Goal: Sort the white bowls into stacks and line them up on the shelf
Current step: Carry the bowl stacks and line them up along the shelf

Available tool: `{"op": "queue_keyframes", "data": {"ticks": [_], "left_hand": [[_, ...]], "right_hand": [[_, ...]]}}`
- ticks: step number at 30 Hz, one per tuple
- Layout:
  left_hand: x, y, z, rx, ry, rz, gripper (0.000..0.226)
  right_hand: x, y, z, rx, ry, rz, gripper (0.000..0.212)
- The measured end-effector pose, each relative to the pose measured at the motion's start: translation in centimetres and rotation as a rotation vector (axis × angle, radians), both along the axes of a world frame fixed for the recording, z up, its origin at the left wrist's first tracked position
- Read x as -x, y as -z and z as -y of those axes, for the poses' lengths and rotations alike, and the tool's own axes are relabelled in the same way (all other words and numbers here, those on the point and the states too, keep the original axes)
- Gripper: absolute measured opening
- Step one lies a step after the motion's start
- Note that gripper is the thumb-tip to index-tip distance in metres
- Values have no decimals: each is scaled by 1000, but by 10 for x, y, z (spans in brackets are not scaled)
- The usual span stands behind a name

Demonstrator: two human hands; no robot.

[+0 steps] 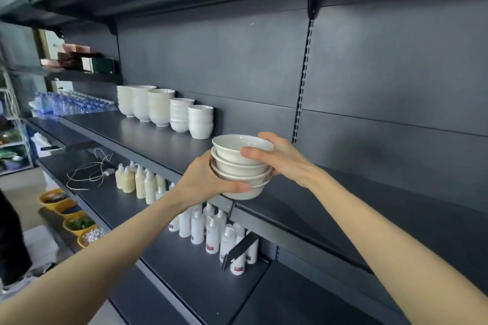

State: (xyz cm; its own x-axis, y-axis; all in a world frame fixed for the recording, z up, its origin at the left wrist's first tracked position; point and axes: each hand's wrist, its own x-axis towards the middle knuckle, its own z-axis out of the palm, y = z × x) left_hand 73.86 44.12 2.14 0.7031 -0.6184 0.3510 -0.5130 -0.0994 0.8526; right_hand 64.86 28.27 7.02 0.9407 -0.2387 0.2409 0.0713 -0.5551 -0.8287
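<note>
Head view: both hands grasp a stack of white bowls (241, 166) between them, left hand (208, 179) cupping its base, right hand (274, 155) clasping the top rim, at the shelf (148, 137) edge.

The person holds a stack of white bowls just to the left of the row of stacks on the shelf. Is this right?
Not quite. The head view shows the held stack to the right of the row on the shelf, not to the left. The rest is right: the person does hold it.
</note>
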Motion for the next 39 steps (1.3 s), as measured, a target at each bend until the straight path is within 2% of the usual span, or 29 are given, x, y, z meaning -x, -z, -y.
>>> {"op": "queue_keyframes", "data": {"ticks": [2, 10, 14, 18, 25, 30, 33, 39], "left_hand": [[-33, 0, 0, -1, 2, 6, 68], [-176, -3, 4, -20, 19, 22, 54], [-241, -10, 10, -1, 71, 36, 57], [-301, -7, 24, 4, 166, 38, 64], [-394, 14, 67, -31, 444, 22, 58], [-443, 25, 100, -65, 632, 10, 58], [-455, 32, 116, -51, 707, -8, 68], [-479, 47, 138, -64, 770, -17, 69]], "right_hand": [[-34, 0, 0, 5, 1, -2, 88], [-184, 6, 9, -12, 9, -16, 51], [-242, -3, 11, 10, 33, -17, 63], [-292, 1, 20, -7, 95, -29, 61], [-351, 23, 37, -33, 345, -79, 78], [-375, 33, 35, -104, 540, -53, 68], [-381, 39, 38, -125, 599, -74, 70], [-396, 45, 39, -102, 709, -65, 63]]}}
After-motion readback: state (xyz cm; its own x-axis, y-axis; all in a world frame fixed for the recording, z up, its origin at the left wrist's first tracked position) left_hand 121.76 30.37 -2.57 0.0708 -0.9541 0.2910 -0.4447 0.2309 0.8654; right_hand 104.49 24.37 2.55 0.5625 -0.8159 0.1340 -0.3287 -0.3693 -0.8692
